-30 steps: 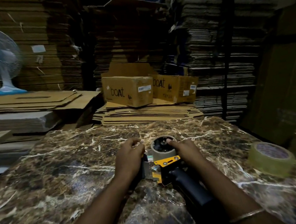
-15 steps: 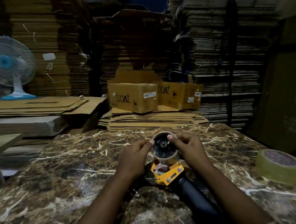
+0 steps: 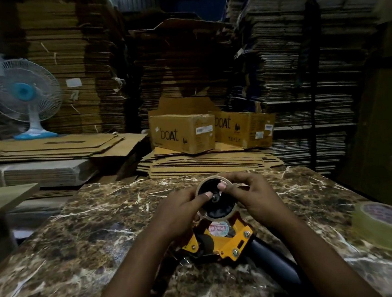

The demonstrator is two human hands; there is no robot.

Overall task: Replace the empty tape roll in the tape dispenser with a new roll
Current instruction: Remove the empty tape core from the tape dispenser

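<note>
Gripping: both hands close on the empty tape roll (image 3: 216, 198), a thin cardboard ring seated on the black hub of the tape dispenser (image 3: 220, 239).
Left hand (image 3: 181, 214): fingers curled against the ring's left edge, thumb laid across the hub face; closed onto the core, not spread.
Right hand (image 3: 252, 197): fingers wrapped over the ring's top and right edge, thumb tip pressing the front near the centre; likewise pinched shut on the core.
Thumbs: nearly touching each other at the middle of the hub.
Empty core: between the two hands, on the hub; whether it has lifted off at all, I cannot tell.
Dispenser body: just below the grip, yellow side plate with bolts facing up, black handle (image 3: 272, 259) running back toward the person under the right forearm.
Dispenser support: whether it rests on the marble tabletop (image 3: 79, 245) or is held just above it, I cannot tell.
New tape roll (image 3: 388, 227): lying flat on the tabletop, well to the right of the grip, apart from both hands, clear tape with a printed core.
Beyond the grip: two "boat" cardboard boxes (image 3: 183, 134) on flattened cardboard past the far table edge.
Far left of the grip: a blue and white table fan (image 3: 23, 94) on stacked sheets.
</note>
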